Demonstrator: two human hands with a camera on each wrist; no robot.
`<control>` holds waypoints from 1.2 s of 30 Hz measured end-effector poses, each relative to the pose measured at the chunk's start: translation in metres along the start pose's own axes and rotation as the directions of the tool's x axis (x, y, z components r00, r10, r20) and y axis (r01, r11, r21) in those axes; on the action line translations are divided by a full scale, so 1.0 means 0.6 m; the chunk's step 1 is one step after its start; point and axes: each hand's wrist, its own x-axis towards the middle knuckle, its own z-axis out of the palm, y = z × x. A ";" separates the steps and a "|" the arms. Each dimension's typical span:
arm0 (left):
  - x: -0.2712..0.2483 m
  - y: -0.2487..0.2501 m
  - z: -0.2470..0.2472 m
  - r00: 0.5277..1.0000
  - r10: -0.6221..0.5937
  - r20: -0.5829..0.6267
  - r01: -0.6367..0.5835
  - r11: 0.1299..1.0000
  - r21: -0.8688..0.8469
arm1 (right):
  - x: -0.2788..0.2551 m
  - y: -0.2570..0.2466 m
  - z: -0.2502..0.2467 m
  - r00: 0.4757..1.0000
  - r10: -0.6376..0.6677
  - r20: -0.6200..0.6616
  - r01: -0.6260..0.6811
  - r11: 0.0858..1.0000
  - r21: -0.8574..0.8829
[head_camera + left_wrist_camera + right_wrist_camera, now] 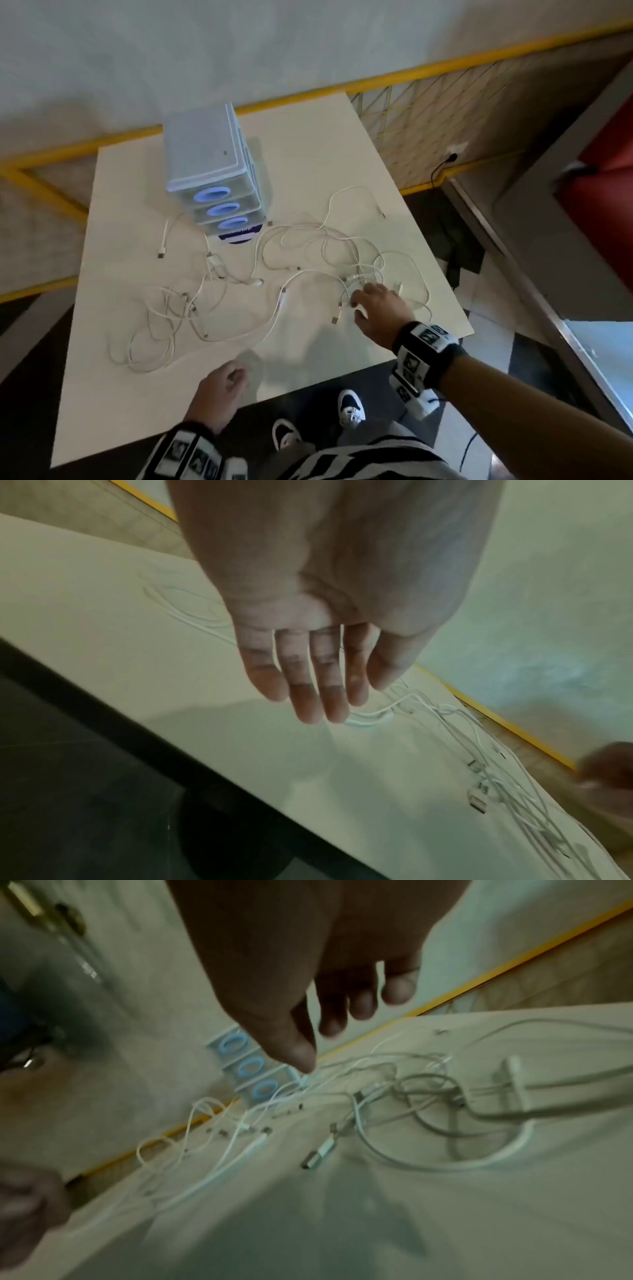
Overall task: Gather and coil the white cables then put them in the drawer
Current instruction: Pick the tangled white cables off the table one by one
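White cables (pixel 308 270) lie loose and tangled across the bench (pixel 308 359) before the closed drawer unit (pixel 214 178); none coiled or stowed. Right hand (pixel 376 306) reaches over them, fingers spread, holding nothing; left hand (pixel 222 387) hangs relaxed, empty.

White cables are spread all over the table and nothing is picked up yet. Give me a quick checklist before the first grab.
1. Right hand free and over the white cables: ok, fingers spread, holding nothing.
2. Left hand free: ok, empty, near the table front edge.
3. Cables all on the table: ok, none seen hanging off.
4. Cables separate enough to lift one: not ok, they cross in tangles.
5. Drawer unit drawer open to receive them: not ok, all three look closed.
6. Contact with a cable: cannot tell, blurred.
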 end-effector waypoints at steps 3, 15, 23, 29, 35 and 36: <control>0.029 0.022 0.007 0.999 0.041 0.026 -0.041 0.999 0.018 | 0.045 -0.015 0.026 0.984 -0.024 0.177 0.044 0.993 -0.112; 0.110 0.111 -0.037 0.961 0.234 0.144 -0.235 0.972 -0.013 | 0.094 -0.080 0.042 0.989 -0.096 0.109 0.128 0.929 -0.347; 0.140 0.153 -0.113 0.878 0.462 0.126 -0.431 0.877 -0.213 | 0.133 -0.250 0.002 0.990 -0.122 -0.068 0.135 0.961 0.241; 0.160 0.145 -0.162 0.897 0.431 -0.098 -0.419 0.755 -0.504 | 0.157 -0.322 0.025 0.974 -0.132 -0.185 0.191 0.915 0.356; 0.183 0.149 -0.239 0.978 0.098 -0.183 -0.205 0.320 -0.925 | 0.160 -0.292 0.051 0.995 0.045 0.084 -0.076 0.906 0.417; 0.184 0.145 -0.258 0.983 0.053 -0.175 -0.182 0.210 -0.961 | 0.160 -0.281 0.048 0.989 0.063 0.134 -0.112 0.911 0.397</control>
